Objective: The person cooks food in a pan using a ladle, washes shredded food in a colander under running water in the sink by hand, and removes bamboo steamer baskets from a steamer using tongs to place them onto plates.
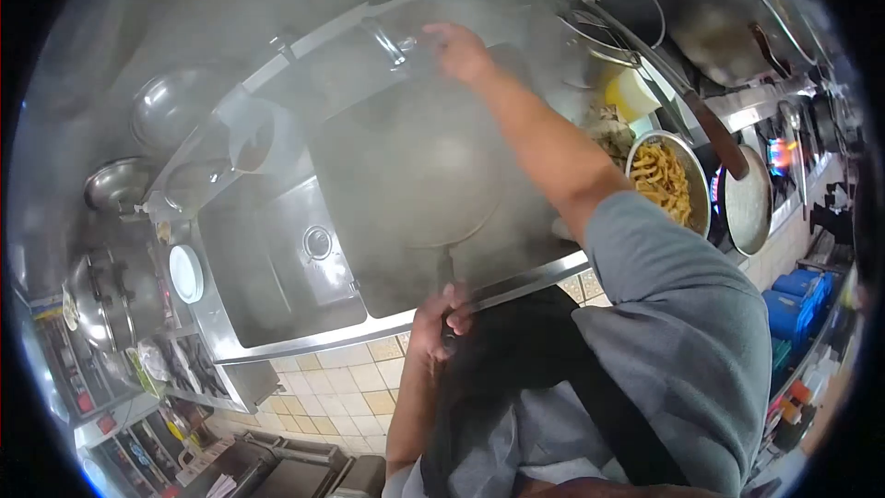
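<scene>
Nearest to the camera, at lower right, grey sleeve and black apron strap. From left to right: at left of centre, left basin; at lower centre, left hand, curled around pan handle; beyond, in right basin, wide pan, blurred by steam. At upper centre, beside faucet, right hand, partly open, seemingly holding nothing; cannot tell if touching. At right, metal bowl with yellow-brown strips. Probably a rinsing step; seems to call for steady grip and careful turning of faucet.
</scene>
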Action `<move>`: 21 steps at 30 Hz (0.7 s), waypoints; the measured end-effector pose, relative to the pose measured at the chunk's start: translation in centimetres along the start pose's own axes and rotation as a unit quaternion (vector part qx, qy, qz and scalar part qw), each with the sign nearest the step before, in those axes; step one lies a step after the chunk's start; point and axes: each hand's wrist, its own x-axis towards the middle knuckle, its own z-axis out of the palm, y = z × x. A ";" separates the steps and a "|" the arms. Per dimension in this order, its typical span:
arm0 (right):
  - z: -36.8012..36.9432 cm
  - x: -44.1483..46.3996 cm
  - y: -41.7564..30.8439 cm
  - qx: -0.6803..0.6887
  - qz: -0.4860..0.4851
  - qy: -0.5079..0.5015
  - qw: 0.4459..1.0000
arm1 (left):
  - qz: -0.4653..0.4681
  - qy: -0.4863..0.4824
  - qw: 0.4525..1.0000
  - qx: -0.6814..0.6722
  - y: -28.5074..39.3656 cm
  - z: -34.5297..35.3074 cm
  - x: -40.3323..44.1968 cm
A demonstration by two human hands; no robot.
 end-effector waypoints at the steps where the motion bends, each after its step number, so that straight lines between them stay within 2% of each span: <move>1: -1.5 -2.2 -1.1 0.059 0.044 0.020 0.997 | -0.008 -0.024 1.000 0.011 0.0 -0.6 0.3; 3: -3.8 -7.3 -2.6 0.096 0.047 0.066 0.992 | -0.021 -0.054 0.998 0.025 0.4 -1.4 1.0; 5: -8.3 -17.1 -6.3 0.139 0.075 0.052 0.986 | -0.101 -0.163 0.978 -0.081 0.9 -2.3 1.1; 6: -9.2 -21.0 -6.7 0.285 0.167 0.020 0.944 | -0.109 -0.168 0.977 -0.078 1.4 -2.5 1.3; 7: -10.2 -24.7 -7.5 0.255 0.172 0.021 0.951 | -0.115 -0.164 0.978 -0.056 1.8 -2.7 1.4; 8: -11.1 -28.4 -8.6 0.269 0.252 0.023 0.929 | -0.122 -0.160 0.979 -0.035 2.1 -2.8 1.4; 10: -12.8 -35.3 -9.9 0.267 0.279 0.032 0.922 | -0.132 -0.171 0.976 -0.016 2.7 -3.0 1.3; 12: -13.8 -42.8 -9.1 0.154 0.301 0.014 0.941 | -0.096 -0.207 0.968 0.103 3.2 -3.7 1.4; 14: -14.4 -49.6 -8.3 0.022 0.402 0.003 0.916 | -0.103 -0.201 0.965 0.131 4.1 -3.7 1.5; 16: -14.3 -56.3 -7.4 0.032 0.496 0.042 0.867 | -0.044 -0.139 0.956 0.255 4.8 -3.1 1.2; 18: -13.6 -64.4 -5.1 0.069 0.583 0.090 0.805 | -0.029 -0.121 0.953 0.277 5.1 -2.0 0.8; 20: -12.9 -70.2 -5.3 0.073 0.699 0.098 0.704 | 0.071 -0.082 0.917 0.384 5.4 -0.8 0.2; 21: -12.3 -73.7 -4.6 0.113 0.732 0.086 0.667 | 0.086 -0.070 0.914 0.391 5.4 -0.8 0.5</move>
